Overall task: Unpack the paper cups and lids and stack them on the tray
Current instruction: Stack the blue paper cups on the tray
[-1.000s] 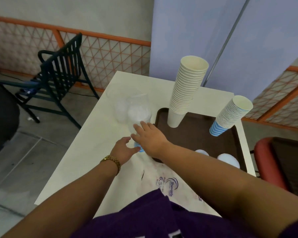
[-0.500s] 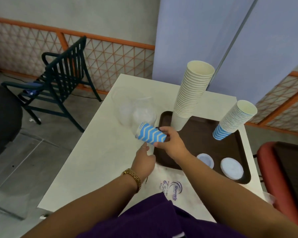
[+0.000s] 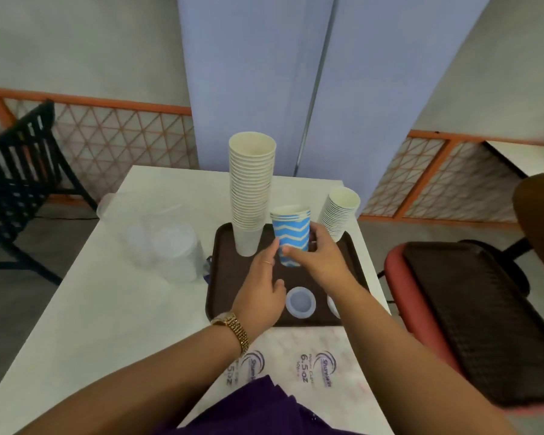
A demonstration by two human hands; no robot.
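Being carried upright above the brown tray [image 3: 222, 277], the blue zigzag cup [image 3: 291, 235] is being gripped low on its wall by the right hand [image 3: 319, 259], thumb in front and fingers curled behind. The left hand [image 3: 261, 284] is being held alongside with fingers extended, their tips touching the cup's left side as a steadying guide; nothing is being gripped by it. The cup is being shown between the tall white stack [image 3: 252, 189] and the shorter blue-banded stack [image 3: 339, 215], touching neither, with its rim slightly dented.

The step in hand is judged to be the nesting of this cup onto the matching shorter stack. For a clean result, the cup is best being raised above that stack's open mouth, aligned with the stack's lean, and lowered straight in, with light pressure only, since thin paper is being deformed easily by a tight squeeze. The tall stack is being passed closely and could be toppled by a stray knuckle. Two white lids [image 3: 299, 301] are lying on the tray's near edge, below the forearms. A clear bag of lids [image 3: 170, 249] is waiting on the table [image 3: 107, 309] to the left, and printed wrapping [image 3: 314, 365] is lying nearest the person.
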